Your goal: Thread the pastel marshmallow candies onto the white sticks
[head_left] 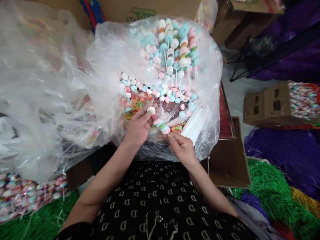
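Note:
My left hand [140,125] is closed, pinching a white round marshmallow [151,110] between thumb and fingers. Just right of it, my right hand [183,146] grips the lower end of a candy skewer [162,126], on which pink, blue and green pieces are threaded. The skewer tilts up to the left, and its tip lies close to the left hand. Beneath both hands are orange, yellow and green gummy rings [136,105] and loose pastel marshmallows [167,96]. A bundle of white sticks [192,125] lies right of the skewer.
Several filled candy skewers [183,50] lie at the back on clear plastic sheeting [210,90]. Crumpled plastic bags [50,83] cover the left side. An open cardboard box [227,163] stands at right, beyond it a carton of candies [270,105] and green strands [275,196].

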Action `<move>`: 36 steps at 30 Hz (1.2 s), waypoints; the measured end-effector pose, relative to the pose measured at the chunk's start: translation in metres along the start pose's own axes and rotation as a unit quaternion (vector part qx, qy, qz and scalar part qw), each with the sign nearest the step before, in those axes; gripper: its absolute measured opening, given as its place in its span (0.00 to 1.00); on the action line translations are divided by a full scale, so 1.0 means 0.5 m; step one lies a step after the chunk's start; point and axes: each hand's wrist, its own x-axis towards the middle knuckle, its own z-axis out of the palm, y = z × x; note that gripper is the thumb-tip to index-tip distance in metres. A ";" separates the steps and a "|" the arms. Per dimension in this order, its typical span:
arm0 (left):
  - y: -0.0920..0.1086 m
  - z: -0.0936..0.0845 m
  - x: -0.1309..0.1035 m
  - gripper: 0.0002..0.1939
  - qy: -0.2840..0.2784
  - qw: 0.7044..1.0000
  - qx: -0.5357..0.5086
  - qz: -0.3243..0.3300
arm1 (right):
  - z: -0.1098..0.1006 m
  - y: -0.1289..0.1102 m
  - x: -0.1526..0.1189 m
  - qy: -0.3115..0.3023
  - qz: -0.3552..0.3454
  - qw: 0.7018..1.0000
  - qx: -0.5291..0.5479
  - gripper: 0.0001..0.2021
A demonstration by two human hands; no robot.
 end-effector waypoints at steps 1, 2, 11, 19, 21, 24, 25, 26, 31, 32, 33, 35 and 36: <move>-0.003 0.000 0.000 0.11 0.008 1.000 0.004 0.002 | 0.000 0.001 -0.001 0.001 0.005 1.000 0.003 0.19; -0.007 -0.001 0.001 0.12 0.017 1.000 0.011 0.011 | 0.000 0.001 -0.002 0.002 0.011 1.000 0.008 0.19; -0.047 -0.017 -0.012 0.12 0.062 0.964 0.199 0.168 | 0.027 -0.017 -0.010 -0.008 0.037 0.998 0.058 0.22; -0.056 -0.047 -0.007 0.14 0.009 0.900 0.347 0.262 | 0.044 -0.028 -0.012 -0.023 0.054 0.993 0.104 0.23; -0.057 -0.052 -0.005 0.15 -0.001 0.884 0.371 0.283 | 0.047 -0.029 -0.011 -0.026 0.050 0.993 0.101 0.23; -0.058 -0.057 -0.001 0.15 -0.011 0.863 0.395 0.313 | 0.054 -0.030 -0.011 -0.026 0.041 0.993 0.105 0.24; -0.058 -0.058 0.000 0.15 -0.013 0.858 0.400 0.323 | 0.056 -0.030 -0.010 -0.024 0.040 0.993 0.110 0.24; -0.058 -0.059 0.001 0.14 -0.013 0.853 0.402 0.333 | 0.058 -0.029 -0.010 -0.021 0.040 0.992 0.115 0.24; -0.055 -0.052 0.001 0.14 -0.005 0.843 0.412 0.345 | 0.075 -0.026 -0.006 -0.013 0.039 0.991 0.125 0.24; -0.055 -0.049 -0.001 0.14 -0.005 0.844 0.411 0.344 | 0.080 -0.024 -0.006 -0.010 0.036 0.991 0.125 0.23; -0.054 -0.045 -0.002 0.14 -0.007 0.844 0.410 0.346 | 0.084 -0.021 -0.006 -0.007 0.032 0.991 0.126 0.23; -0.056 -0.039 -0.005 0.14 -0.012 0.843 0.404 0.356 | 0.092 -0.016 -0.006 -0.001 0.027 0.991 0.131 0.23; -0.057 -0.037 -0.006 0.13 -0.015 0.843 0.400 0.359 | 0.095 -0.014 -0.005 0.000 0.024 0.990 0.136 0.23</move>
